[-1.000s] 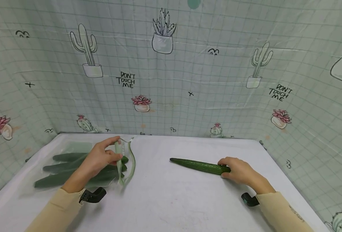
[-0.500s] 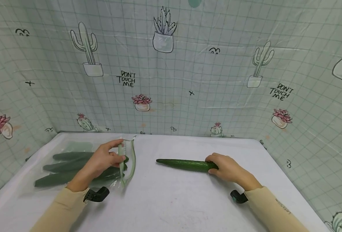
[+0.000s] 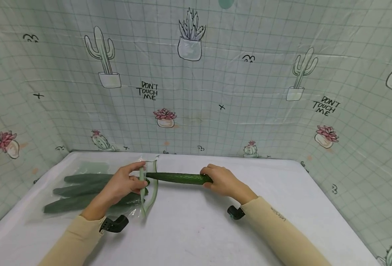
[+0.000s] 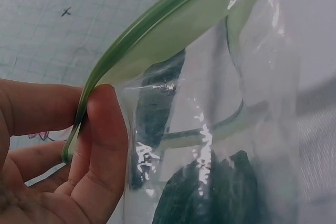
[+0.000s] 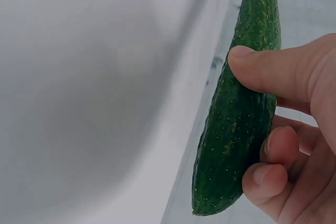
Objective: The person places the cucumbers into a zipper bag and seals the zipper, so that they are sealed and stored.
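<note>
A clear zip bag (image 3: 93, 167) with a green-edged mouth lies on its side at the left, several cucumbers (image 3: 83, 189) inside it. My left hand (image 3: 124, 181) pinches the green upper edge of the bag between thumb and fingers, as the left wrist view shows, and the mouth gapes toward the right. My right hand (image 3: 224, 181) grips a loose dark green cucumber (image 3: 179, 178) near its thick end, with the thumb (image 5: 262, 69) along one side. The narrow tip of this cucumber reaches into the bag's mouth, close to my left fingers.
A white table (image 3: 196, 229) spreads under both arms. Behind and beside it hangs a pale grid-patterned curtain (image 3: 249, 81) printed with potted cacti. Dark wrist devices (image 3: 115, 224) sit below each hand at the beige sleeves (image 3: 269, 225).
My right hand has carried the cucumber leftward across the table until its tip is in the bag's mouth. The left hand keeps its pinch, and the mouth stands wider.
</note>
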Tool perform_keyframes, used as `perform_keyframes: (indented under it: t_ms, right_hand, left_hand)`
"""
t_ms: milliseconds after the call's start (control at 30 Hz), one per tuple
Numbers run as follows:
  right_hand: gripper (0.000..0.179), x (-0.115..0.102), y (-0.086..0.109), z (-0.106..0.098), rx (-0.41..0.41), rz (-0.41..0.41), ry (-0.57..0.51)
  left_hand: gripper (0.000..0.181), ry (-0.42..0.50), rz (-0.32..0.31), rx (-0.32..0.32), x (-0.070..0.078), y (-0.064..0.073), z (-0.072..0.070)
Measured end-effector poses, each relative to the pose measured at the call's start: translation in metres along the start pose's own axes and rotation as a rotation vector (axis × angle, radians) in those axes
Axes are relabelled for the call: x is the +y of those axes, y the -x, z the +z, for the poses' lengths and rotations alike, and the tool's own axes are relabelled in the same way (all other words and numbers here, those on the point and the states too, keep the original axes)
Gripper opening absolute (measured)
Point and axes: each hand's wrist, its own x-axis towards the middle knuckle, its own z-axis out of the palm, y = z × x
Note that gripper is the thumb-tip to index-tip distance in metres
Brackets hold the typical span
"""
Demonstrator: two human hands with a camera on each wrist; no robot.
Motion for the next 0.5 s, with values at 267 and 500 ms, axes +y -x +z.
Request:
perform_keyframes:
  t_ms: [267, 500]
  right_hand:
    - [0.034, -0.02, -0.045, 0.014, -0.031, -0.014, -0.006]
    - [0.034, -0.035, -0.07, 0.022, -0.052, -0.048, -0.02]
  left_hand:
    - [0.074, -0.009, -0.015, 0.006, -0.002, -0.002, 0.003]
    - [0.073, -0.013, -0.015, 0.007, -0.005, -0.002, 0.005]
